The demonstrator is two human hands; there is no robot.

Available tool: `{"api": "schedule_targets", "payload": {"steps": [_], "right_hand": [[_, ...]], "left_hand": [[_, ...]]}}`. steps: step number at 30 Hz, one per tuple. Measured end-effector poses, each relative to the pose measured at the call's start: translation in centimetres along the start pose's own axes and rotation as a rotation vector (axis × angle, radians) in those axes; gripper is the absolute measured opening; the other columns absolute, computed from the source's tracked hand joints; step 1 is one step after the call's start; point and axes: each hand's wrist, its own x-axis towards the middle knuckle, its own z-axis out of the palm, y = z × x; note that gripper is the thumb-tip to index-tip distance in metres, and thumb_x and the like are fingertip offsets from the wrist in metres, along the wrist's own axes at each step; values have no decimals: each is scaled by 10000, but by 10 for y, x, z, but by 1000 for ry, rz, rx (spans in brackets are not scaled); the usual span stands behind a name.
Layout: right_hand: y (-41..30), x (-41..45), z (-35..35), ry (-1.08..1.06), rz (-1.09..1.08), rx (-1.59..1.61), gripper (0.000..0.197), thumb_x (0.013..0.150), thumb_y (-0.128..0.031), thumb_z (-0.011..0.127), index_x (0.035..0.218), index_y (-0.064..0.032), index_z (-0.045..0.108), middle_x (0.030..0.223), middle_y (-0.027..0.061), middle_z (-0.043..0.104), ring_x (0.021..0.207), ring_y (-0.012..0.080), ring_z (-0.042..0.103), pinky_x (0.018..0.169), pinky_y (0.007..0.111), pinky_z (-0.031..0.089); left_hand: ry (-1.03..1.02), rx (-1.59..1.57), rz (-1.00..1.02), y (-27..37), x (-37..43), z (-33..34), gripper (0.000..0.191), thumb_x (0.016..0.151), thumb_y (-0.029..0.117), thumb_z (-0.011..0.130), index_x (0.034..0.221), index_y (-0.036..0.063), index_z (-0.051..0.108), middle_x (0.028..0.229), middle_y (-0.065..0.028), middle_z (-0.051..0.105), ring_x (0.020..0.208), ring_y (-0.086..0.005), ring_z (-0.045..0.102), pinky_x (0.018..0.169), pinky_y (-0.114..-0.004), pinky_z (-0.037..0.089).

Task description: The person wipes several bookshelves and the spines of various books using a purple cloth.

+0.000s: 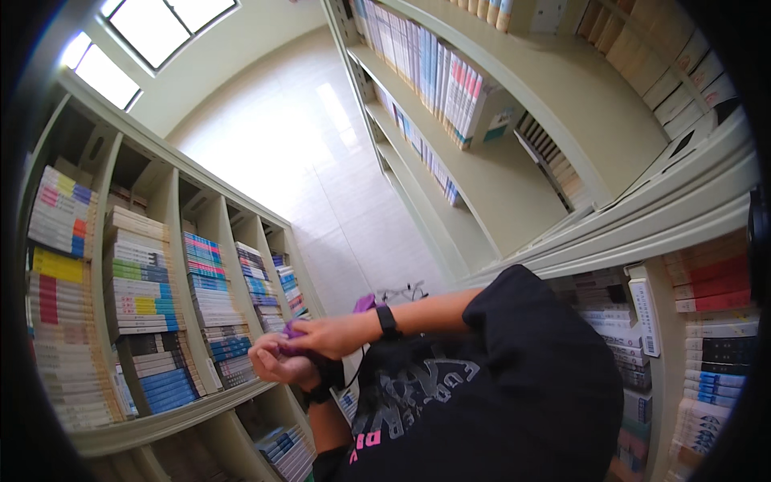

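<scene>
My right hand, with a black band at its wrist, reaches across from the upper arm in the picture. Its fingers close on a bunched purple cloth against my left hand. The left palm is turned up with its fingers partly curled; whether it also grips the cloth is unclear. Black straps circle the left wrist. Another purple piece shows behind the right wrist, and whether the two pieces join is hidden. Thin black cords lie beyond it.
Metal bookshelves packed with stacked books stand at the left, close to my hands. Another shelf unit holds a row of books at the upper right. Between them runs a pale glossy floor. More stacked books fill shelves at the lower right.
</scene>
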Motion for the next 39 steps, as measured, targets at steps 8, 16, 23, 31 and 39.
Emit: {"api": "schedule_targets", "payload": {"steps": [8, 16, 23, 31, 39], "right_hand": [[40, 35, -28, 329, 264, 686, 154, 957, -152, 464, 978, -45, 572, 944, 74, 570, 974, 184, 538, 873, 340, 427], [114, 95, -16, 609, 372, 710, 210, 909, -187, 535, 934, 5, 616, 934, 33, 637, 891, 94, 545, 787, 259, 463], [89, 115, -60, 620, 756, 558, 202, 869, -144, 543, 946, 5, 657, 847, 36, 646, 819, 96, 559, 738, 267, 474], [78, 45, -110, 1265, 471, 460, 285, 943, -147, 501, 1129, 49, 593, 987, 31, 645, 867, 80, 587, 792, 212, 473], [-197, 42, -241, 1805, 77, -1188, 318, 910, -96, 631, 1202, -1, 550, 1079, 73, 637, 923, 149, 610, 835, 282, 505]], "left_hand": [[-333, 11, 275, -61, 30, 45, 251, 866, 178, 510, 720, -26, 495, 655, -129, 543, 663, -217, 539, 625, -313, 437], [-528, 46, 359, -120, 106, 39, 254, 866, 208, 569, 752, -17, 550, 673, -153, 584, 608, -297, 584, 589, -363, 480], [-897, 45, 334, -185, 163, 40, 409, 847, 380, 556, 884, -25, 593, 873, -197, 581, 842, -372, 561, 727, -440, 461], [-1057, 153, -160, -246, 174, 95, 174, 930, 162, 569, 909, -5, 615, 762, -122, 646, 636, -208, 607, 573, -325, 475], [-1613, 187, -8, -265, 161, 163, 125, 866, 138, 640, 868, 15, 661, 728, -128, 681, 635, -235, 673, 600, -328, 515]]}}
